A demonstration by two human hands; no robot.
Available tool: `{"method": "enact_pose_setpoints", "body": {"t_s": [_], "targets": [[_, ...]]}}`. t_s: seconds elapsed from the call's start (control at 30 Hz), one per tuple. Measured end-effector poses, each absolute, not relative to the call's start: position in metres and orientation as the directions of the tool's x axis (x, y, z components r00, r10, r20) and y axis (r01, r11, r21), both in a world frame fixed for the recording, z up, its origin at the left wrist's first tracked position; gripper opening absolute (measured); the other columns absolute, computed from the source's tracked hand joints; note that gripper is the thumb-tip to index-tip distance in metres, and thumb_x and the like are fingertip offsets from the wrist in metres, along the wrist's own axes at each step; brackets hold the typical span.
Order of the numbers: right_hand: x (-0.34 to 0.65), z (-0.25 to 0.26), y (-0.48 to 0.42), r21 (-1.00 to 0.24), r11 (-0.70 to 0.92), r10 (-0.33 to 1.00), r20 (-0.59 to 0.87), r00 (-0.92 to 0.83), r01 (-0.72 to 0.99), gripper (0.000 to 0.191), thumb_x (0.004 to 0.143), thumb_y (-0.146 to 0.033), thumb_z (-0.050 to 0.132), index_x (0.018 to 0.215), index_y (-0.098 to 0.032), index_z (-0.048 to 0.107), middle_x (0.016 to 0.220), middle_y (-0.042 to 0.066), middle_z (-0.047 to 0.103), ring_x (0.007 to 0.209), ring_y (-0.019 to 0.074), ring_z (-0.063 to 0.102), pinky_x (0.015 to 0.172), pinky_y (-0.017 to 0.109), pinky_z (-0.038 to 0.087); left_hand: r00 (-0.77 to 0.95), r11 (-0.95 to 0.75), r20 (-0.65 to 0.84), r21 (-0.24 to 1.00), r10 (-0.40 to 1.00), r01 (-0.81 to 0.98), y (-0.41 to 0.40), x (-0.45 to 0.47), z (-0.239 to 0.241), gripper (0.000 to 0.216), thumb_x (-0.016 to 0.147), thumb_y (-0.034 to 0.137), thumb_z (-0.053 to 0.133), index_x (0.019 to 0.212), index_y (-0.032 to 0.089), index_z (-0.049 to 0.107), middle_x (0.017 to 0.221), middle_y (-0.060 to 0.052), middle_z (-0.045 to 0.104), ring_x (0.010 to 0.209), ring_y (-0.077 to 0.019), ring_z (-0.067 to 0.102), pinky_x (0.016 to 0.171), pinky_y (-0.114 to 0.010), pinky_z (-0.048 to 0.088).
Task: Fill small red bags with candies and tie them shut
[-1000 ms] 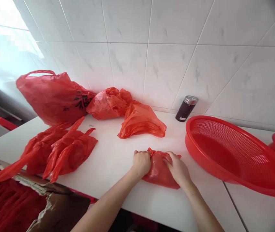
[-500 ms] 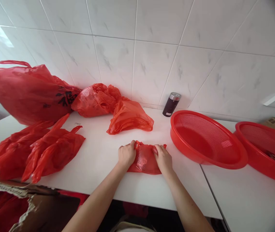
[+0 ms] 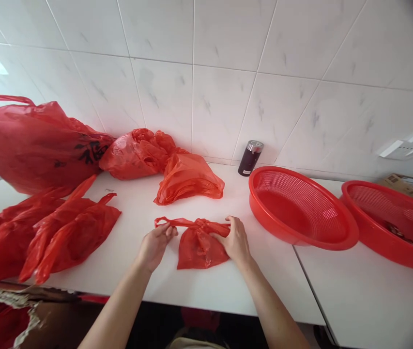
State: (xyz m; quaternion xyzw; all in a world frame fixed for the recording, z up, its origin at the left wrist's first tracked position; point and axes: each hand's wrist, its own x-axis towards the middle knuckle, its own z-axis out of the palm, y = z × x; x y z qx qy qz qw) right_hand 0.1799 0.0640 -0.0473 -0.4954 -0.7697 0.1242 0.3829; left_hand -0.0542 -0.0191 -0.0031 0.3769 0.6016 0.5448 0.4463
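White table (image 3: 137, 208), tiled wall (image 3: 224, 97) behind. Bag (image 3: 201, 252) lay on table between our hands. Our left hand (image 3: 160, 242) pinched handle (image 3: 181, 222), our right hand (image 3: 233, 237) gripped bag's upper right side. Half second earlier, both hands clutched top corners; since then left had drawn handle outward, so neck (image 3: 202, 225) looked gathered; knotted or merely bunched, we couldn't tell. Basket (image 3: 269, 220) stood beyond right hand.

Large red bag (image 3: 32, 145), nine o'clock: black character 福 (image 3: 95, 150), slanted. Dark flask (image 3: 251, 157), near three o'clock: white label (image 3: 245, 172), too small to read.
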Motion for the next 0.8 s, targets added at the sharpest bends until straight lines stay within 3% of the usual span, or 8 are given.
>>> {"method": "enact_pose_setpoints", "body": {"t_s": [0.13,0.23,0.3,0.4,0.47,0.57,0.7,0.8], "targets": [[0.175,-0.045,0.062,-0.564,0.500,0.859,0.418,-0.295,0.657,0.055,0.077,-0.061,0.064,0.110,-0.019,0.052,0.100,0.010,0.056,0.094,0.0254,0.056,0.080,0.041,0.051,-0.421,0.106,-0.169,0.980,0.891,-0.167,-0.032,-0.057,-0.003,0.025,0.078,0.040,0.050,0.061,0.022,0.046,0.076,-0.006,0.064,0.070,-0.0217,0.064,0.072,-0.042,0.055],[0.176,-0.044,0.063,-0.570,0.529,0.841,0.449,-0.301,0.628,0.040,0.083,-0.056,0.060,0.100,-0.020,0.053,0.095,0.007,0.051,0.089,0.0220,0.053,0.077,0.038,0.050,-0.616,0.007,-0.084,0.992,0.784,-0.126,-0.035,-0.037,0.004,0.019,0.085,0.040,0.049,0.090,0.023,0.056,0.105,-0.006,0.064,0.091,-0.0214,0.063,0.086,-0.042,0.051],[0.176,-0.042,0.062,-0.582,0.571,0.811,0.508,-0.289,0.579,0.033,0.085,-0.051,0.060,0.092,-0.021,0.049,0.090,0.004,0.047,0.082,0.0191,0.050,0.073,0.035,0.049,-0.671,-0.114,0.167,0.986,0.722,0.123,-0.033,-0.019,0.016,0.020,0.087,0.037,0.051,0.103,0.027,0.055,0.122,-0.005,0.057,0.113,-0.0214,0.055,0.100,-0.040,0.042],[0.177,-0.038,0.057,-0.606,0.635,0.764,0.586,-0.271,0.479,0.034,0.084,-0.046,0.062,0.081,-0.023,0.037,0.079,-0.001,0.038,0.071,0.0157,0.042,0.063,0.030,0.044,-0.251,-0.218,0.474,0.731,0.844,0.646,-0.024,0.003,0.033,0.020,0.090,0.031,0.051,0.107,0.026,0.061,0.125,-0.007,0.058,0.118,-0.0242,0.051,0.103,-0.041,0.037],[0.180,-0.035,0.053,-0.616,0.667,0.738,0.626,-0.252,0.419,0.036,0.084,-0.042,0.062,0.078,-0.024,0.031,0.076,-0.003,0.033,0.067,0.0145,0.038,0.060,0.028,0.040,0.014,-0.222,0.341,0.581,0.940,0.783,-0.016,0.008,0.038,0.023,0.093,0.030,0.046,0.099,0.025,0.067,0.106,-0.007,0.067,0.102,-0.0246,0.060,0.095,-0.042,0.041],[0.186,-0.030,0.049,-0.625,0.686,0.714,0.678,-0.176,0.373,0.034,0.086,-0.034,0.061,0.078,-0.025,0.029,0.075,-0.003,0.031,0.067,0.0142,0.038,0.062,0.029,0.040,0.042,-0.144,0.191,0.560,0.981,0.816,-0.014,0.006,0.035,0.029,0.094,0.033,0.043,0.088,0.024,0.070,0.082,-0.004,0.069,0.077,-0.0208,0.063,0.079,-0.036,0.047],[0.187,-0.030,0.046,-0.635,0.719,0.690,0.702,-0.178,0.282,0.029,0.088,-0.028,0.059,0.082,-0.025,0.031,0.075,-0.003,0.037,0.067,0.0135,0.043,0.065,0.030,0.044,0.026,-0.126,0.172,0.600,0.985,0.790,-0.025,0.007,0.028,0.037,0.085,0.045,0.060,0.116,0.027,0.063,0.109,-0.006,0.066,0.095,-0.0237,0.062,0.083,-0.034,0.046],[0.184,-0.034,0.043,-0.656,0.730,0.684,0.698,-0.213,0.194,0.024,0.089,-0.028,0.056,0.084,-0.024,0.033,0.072,-0.005,0.040,0.060,0.0115,0.044,0.061,0.028,0.045,0.080,-0.140,0.122,0.648,0.989,0.749,-0.033,0.010,0.034,0.027,0.083,0.040,0.063,0.104,0.025,0.067,0.093,-0.003,0.068,0.085,-0.0208,0.062,0.077,-0.031,0.045]]}}
